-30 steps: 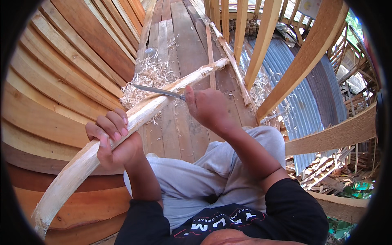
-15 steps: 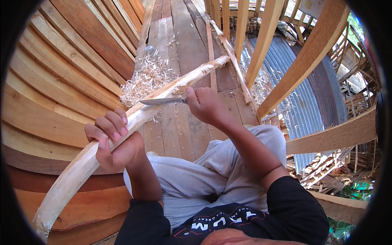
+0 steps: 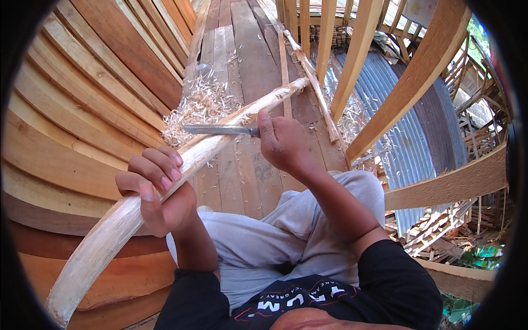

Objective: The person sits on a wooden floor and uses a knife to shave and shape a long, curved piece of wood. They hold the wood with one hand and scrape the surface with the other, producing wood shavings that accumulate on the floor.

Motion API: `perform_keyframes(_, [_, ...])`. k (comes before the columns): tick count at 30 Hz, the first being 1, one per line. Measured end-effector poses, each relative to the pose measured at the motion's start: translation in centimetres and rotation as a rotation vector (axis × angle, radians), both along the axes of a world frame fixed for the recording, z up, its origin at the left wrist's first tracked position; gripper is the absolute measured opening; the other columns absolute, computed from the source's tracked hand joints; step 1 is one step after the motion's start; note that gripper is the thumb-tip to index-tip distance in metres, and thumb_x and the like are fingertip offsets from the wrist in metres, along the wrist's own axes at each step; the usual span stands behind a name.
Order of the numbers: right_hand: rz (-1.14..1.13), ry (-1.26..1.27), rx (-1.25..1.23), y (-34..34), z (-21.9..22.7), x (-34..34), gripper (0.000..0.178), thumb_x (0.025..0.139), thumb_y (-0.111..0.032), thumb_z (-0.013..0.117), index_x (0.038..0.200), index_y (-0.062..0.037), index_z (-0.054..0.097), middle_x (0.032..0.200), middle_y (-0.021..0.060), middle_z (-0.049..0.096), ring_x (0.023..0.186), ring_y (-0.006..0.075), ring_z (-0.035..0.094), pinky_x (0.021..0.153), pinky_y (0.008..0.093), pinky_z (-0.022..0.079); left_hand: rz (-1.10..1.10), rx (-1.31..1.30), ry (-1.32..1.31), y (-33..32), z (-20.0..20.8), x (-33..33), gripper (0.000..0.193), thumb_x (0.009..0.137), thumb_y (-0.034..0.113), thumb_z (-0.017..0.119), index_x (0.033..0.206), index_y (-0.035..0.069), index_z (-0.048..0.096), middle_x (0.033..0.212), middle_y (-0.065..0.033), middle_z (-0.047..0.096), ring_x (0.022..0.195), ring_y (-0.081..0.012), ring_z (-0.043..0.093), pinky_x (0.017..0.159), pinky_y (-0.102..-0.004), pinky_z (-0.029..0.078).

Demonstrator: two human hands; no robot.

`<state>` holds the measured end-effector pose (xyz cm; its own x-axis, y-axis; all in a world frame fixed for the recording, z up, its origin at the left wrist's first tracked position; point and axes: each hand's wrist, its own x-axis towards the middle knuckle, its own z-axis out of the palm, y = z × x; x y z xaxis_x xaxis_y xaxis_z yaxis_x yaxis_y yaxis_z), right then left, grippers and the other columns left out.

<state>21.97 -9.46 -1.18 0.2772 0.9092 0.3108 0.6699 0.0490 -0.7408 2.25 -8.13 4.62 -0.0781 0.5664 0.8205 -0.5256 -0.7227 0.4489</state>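
Note:
A long peeled wooden pole (image 3: 110, 234) slants from the lower left up to the middle of the plank floor. My left hand (image 3: 159, 190) is wrapped round it at about mid-length, thumb and fingertips showing on the upper side. In my right hand (image 3: 283, 140) is a knife (image 3: 220, 130), its handle hidden in the closed fist. The blade points left and lies across the pole, a little beyond my left hand. Rough, partly shaved wood shows on the pole's far part, whose tip is near a thin stick (image 3: 316, 82) on the floor.
Curly wood shavings (image 3: 201, 107) are heaped on the plank floor (image 3: 250, 181) beyond the pole. Stacked boards (image 3: 71, 126) line the left side. On the right stand wooden slats (image 3: 357, 52), with corrugated metal sheets (image 3: 404, 132) and scrap wood (image 3: 440, 231) beyond and below.
The knife has moved slightly farther up the pole with my right hand, its blade now flatter across it. My left hand has shifted slightly right and turned a little, still gripping the pole.

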Motion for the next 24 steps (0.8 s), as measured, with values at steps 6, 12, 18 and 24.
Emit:
perform_keyframes(6, [-0.248, 0.053, -0.092, 2.7, -4.1, 4.0, 0.059, 0.099, -0.033, 0.03, 0.066, 0.0044, 0.061, 0.072, 0.0307, 0.058, 0.073, 0.0508, 0.057, 0.072, 0.0572, 0.043, -0.2, 0.094, 0.015, 0.6, -0.5, 0.2, 0.019, 0.08, 0.017, 0.06, 0.079, 0.011, 0.042, 0.065, -0.0018, 0.045, 0.058, -0.013, 0.046, 0.063, -0.0306, 0.042])
perform_keyframes(12, [-0.117, -0.011, -0.206, 1.6, -2.2, 0.9, 0.055, 0.095, -0.033, 0.031, 0.077, 0.005, 0.066, 0.082, 0.031, 0.063, 0.083, 0.0476, 0.061, 0.083, 0.0532, 0.047, -0.256, 0.121, 0.018, 0.8, -0.8, -1.0, 0.016, 0.08, 0.014, 0.059, 0.078, 0.01, 0.043, 0.063, -0.002, 0.047, 0.055, -0.0128, 0.046, 0.061, -0.0302, 0.041])
perform_keyframes(18, [-0.263, 0.051, -0.318, 4.2, -6.7, 7.4, 0.053, 0.093, -0.034, 0.032, 0.081, 0.0033, 0.067, 0.085, 0.0277, 0.065, 0.085, 0.0468, 0.062, 0.085, 0.0518, 0.047, -0.301, 0.138, 0.037, 0.8, -0.4, -0.3, 0.016, 0.079, 0.012, 0.06, 0.076, 0.01, 0.044, 0.062, -0.0023, 0.048, 0.054, -0.0131, 0.048, 0.06, -0.0302, 0.042])
perform_keyframes(24, [-0.15, 0.013, -0.255, 2.7, -5.1, 3.5, 0.048, 0.093, -0.031, 0.033, 0.083, 0.0054, 0.064, 0.091, 0.0335, 0.061, 0.091, 0.048, 0.059, 0.084, 0.0537, 0.045, -0.277, 0.103, 0.025, 0.4, -0.8, -0.6, 0.017, 0.078, 0.012, 0.06, 0.075, 0.01, 0.043, 0.06, -0.002, 0.047, 0.054, -0.0131, 0.048, 0.06, -0.0298, 0.042])
